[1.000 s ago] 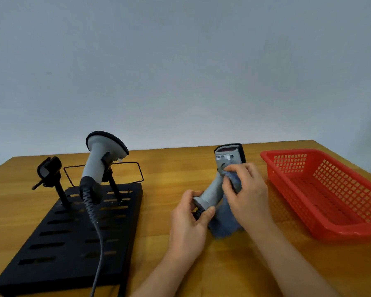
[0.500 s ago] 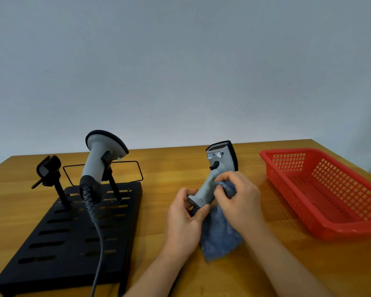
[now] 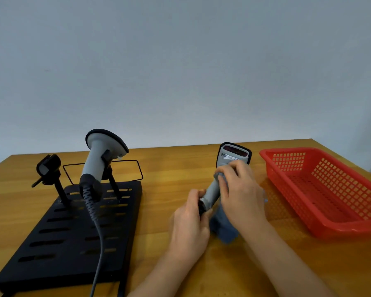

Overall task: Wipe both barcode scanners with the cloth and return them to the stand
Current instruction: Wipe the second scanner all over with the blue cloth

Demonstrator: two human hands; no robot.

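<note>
Gripping scanner (image 3: 231,159) base – left hand (image 3: 189,224), right hand (image 3: 242,196) pinching cloth (image 3: 224,230), label unreadable

The counter (image 3: 180,163) is honey-brown wood with a darker grain. On it, the stand (image 3: 73,232) is matt black, cut with rows of dark slots. The scanner (image 3: 96,159) on the stand is pale grey with a black rim and a dark grey cable (image 3: 99,243). Right of the stand, the second scanner (image 3: 231,155) is light grey, black-edged, with a dark red window. The cloth (image 3: 223,230) beneath it is dull blue. Farther right, the basket (image 3: 330,189) is bright red with a square grid of holes.
</note>
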